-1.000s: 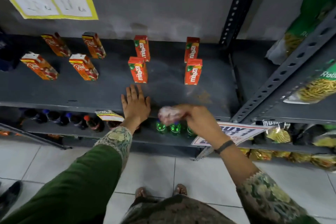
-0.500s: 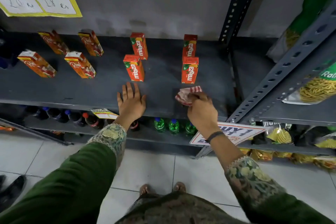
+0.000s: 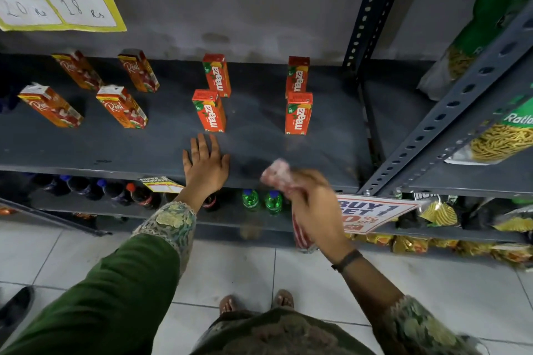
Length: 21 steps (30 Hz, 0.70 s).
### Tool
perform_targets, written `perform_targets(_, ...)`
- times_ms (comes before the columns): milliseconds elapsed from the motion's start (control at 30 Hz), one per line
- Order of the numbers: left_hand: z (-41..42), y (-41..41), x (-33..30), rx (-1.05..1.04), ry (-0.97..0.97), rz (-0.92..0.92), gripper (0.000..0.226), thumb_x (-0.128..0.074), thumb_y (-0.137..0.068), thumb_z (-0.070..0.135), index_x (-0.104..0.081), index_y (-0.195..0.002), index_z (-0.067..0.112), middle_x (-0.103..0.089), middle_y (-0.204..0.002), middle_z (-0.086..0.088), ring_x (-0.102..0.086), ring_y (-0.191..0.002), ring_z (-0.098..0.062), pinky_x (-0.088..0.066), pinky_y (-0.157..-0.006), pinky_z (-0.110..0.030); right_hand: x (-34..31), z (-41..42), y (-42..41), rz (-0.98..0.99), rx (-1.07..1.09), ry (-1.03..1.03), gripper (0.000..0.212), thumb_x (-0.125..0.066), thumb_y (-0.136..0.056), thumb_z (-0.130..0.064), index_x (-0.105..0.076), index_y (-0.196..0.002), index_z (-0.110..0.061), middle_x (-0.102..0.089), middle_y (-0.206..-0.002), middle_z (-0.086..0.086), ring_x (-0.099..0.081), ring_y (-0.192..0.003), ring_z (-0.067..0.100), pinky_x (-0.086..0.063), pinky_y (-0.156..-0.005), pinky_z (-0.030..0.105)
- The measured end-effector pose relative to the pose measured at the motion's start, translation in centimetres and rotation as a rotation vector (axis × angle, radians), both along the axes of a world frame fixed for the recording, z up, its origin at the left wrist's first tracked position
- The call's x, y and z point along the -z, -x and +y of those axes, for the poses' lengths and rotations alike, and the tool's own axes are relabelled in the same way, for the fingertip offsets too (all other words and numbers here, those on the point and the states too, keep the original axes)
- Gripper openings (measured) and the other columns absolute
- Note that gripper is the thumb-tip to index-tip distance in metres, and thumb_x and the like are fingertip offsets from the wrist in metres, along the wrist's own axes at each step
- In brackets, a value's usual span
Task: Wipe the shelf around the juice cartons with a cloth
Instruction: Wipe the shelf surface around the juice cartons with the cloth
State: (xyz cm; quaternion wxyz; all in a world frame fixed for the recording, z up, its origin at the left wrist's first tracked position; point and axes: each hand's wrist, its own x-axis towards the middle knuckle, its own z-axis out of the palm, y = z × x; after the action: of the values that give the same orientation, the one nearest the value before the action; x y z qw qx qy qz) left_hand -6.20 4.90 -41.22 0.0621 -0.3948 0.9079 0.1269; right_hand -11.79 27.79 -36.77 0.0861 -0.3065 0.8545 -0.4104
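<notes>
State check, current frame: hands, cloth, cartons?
left hand: open, flat on the shelf
right hand: closed on the cloth, at the shelf's front edge, blurred
cloth: bunched in the hand
Maaza cartons: four, upright
Real cartons: four, standing

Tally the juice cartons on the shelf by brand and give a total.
Real cartons: 4
Maaza cartons: 4
Total on the shelf: 8
</notes>
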Motion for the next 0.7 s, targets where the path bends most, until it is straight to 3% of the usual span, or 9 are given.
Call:
perform_targets(100,-0.1,0.1,-0.1,0.002,-0.024,-0.034,0.063,-0.017,-0.097,0.043,0.008,-0.147,0.014,0.012,-0.158,-0.013,0.014,-0.145,-0.028,0.006,-0.118,-0.048,-3.0,-0.9,3.1,0.085,0.503,0.208,0.025,-0.052,-0.088,-0.011,-0.061,-0.111,-0.007,-0.054,-0.122,0.013,-0.06,-0.092,0.025,-0.054,-0.079,0.034)
perform_targets(200,0.0,0.1,-0.2,0.012,-0.027,-0.032,0.062,-0.018,-0.098,0.042,0.007,-0.147,0.013,0.012,-0.157,-0.014,0.014,-0.145,-0.028,0.007,-0.117,-0.049,-5.5,-3.7,9.7,0.286,0.619,0.085,0.04,-0.051,-0.085,-0.006,-0.055,-0.124,-0.015,-0.049,-0.131,0.013,-0.049,-0.113,0.031,-0.048,-0.083,0.036)
perform_targets(300,0.1,0.1,-0.2,0.004,-0.006,-0.004,0.061,-0.02,-0.098,0.041,0.003,-0.148,0.014,0.008,-0.158,-0.014,0.009,-0.145,-0.03,0.004,-0.117,-0.05,-5.6,-6.4,15.6,0.292,0.519,-0.317,0.042,-0.051,-0.085,-0.006,-0.052,-0.126,-0.013,-0.048,-0.134,0.015,-0.043,-0.119,0.034,-0.047,-0.087,0.041)
perform_targets(367,0.1,0.1,0.0,0.0,-0.005,-0.005,0.061,-0.02,-0.098,0.041,0.003,-0.148,0.014,0.007,-0.158,-0.014,0.009,-0.145,-0.03,0.003,-0.117,-0.05,-4.5,-7.5,17.7,0.08,0.391,-0.526,0.038,-0.054,-0.087,-0.019,-0.053,-0.124,-0.009,-0.051,-0.134,0.015,-0.046,-0.123,0.034,-0.045,-0.094,0.043)
perform_targets(433,-0.1,0.3,0.1,-0.003,-0.003,-0.007,0.061,-0.021,-0.097,0.041,0.003,-0.147,0.015,0.007,-0.158,-0.014,0.009,-0.145,-0.029,0.003,-0.117,-0.05,-3.8,-8.0,18.7,-0.052,0.381,-0.547,0.042,-0.054,-0.087,-0.03,-0.053,-0.124,-0.009,-0.054,-0.133,0.015,-0.048,-0.123,0.033,-0.042,-0.097,0.043)
perform_targets(500,-0.2,0.3,0.2,-0.008,-0.002,-0.007,0.061,-0.021,-0.097,0.041,0.003,-0.148,0.016,0.007,-0.158,-0.014,0.009,-0.145,-0.029,0.003,-0.117,-0.05,-2.7,-8.3,19.7,0.118,0.448,-0.498,0.033,-0.049,-0.089,-0.02,-0.057,-0.119,-0.009,-0.055,-0.131,0.016,-0.044,-0.124,0.034,-0.037,-0.1,0.046)
perform_targets(567,-0.1,0.3,0.3,-0.006,0.013,-0.014,0.061,-0.022,-0.097,0.041,0.002,-0.148,0.016,0.006,-0.158,-0.014,0.008,-0.145,-0.03,0.002,-0.117,-0.05,-1.4,-8.3,20.5,0.175,0.31,-0.511,0.037,-0.044,-0.091,-0.026,-0.053,-0.125,-0.014,-0.048,-0.138,0.015,-0.037,-0.13,0.034,-0.031,-0.107,0.048)
perform_targets(633,-0.1,0.2,0.3,-0.002,0.025,-0.016,0.061,-0.022,-0.097,0.041,0.002,-0.148,0.016,0.005,-0.158,-0.015,0.007,-0.145,-0.031,0.001,-0.117,-0.05,0.8,-8.0,20.8,0.148,0.052,-0.569,0.052,-0.032,-0.093,-0.04,-0.031,-0.141,-0.02,-0.026,-0.154,0.011,-0.021,-0.141,0.032,-0.021,-0.116,0.048)
perform_targets(700,0.0,0.2,0.3,0.001,0.031,-0.012,0.061,-0.022,-0.097,0.041,0.001,-0.148,0.016,0.005,-0.158,-0.015,0.007,-0.145,-0.031,0.001,-0.117,-0.051,2.4,-7.5,20.7,0.201,-0.032,-0.588,0.054,-0.021,-0.097,-0.038,-0.011,-0.147,-0.02,-0.009,-0.159,0.006,-0.003,-0.146,0.027,-0.008,-0.119,0.048)
